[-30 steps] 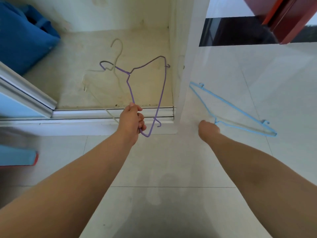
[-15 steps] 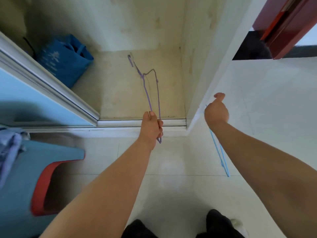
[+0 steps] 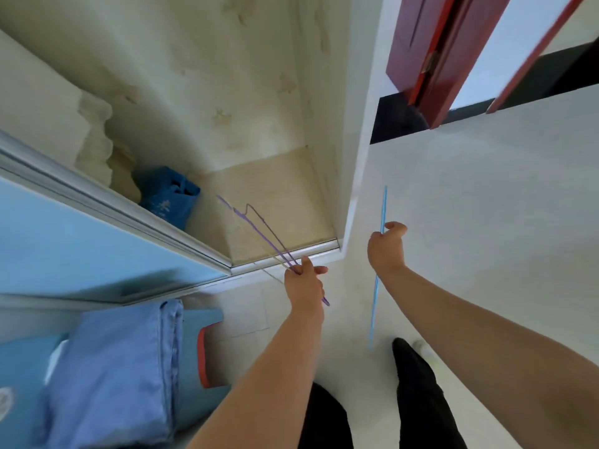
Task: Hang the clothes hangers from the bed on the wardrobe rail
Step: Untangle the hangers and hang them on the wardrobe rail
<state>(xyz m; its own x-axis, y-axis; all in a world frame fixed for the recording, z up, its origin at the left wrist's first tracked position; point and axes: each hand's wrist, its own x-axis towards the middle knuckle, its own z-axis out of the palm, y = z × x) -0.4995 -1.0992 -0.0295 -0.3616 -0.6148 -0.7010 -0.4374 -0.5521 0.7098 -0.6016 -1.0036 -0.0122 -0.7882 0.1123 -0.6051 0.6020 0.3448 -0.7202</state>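
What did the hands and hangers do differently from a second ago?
The right hand turned the blue hanger from lying wide and flat to edge-on, standing upright. The left hand swung the purple hanger edge-on too, pointing into the wardrobe. Both hands kept their grips; nothing was let go.

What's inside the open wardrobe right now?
A blue bag on the wardrobe floor and pale folded fabric beside it. The sliding door covers the rest; no rail shows.
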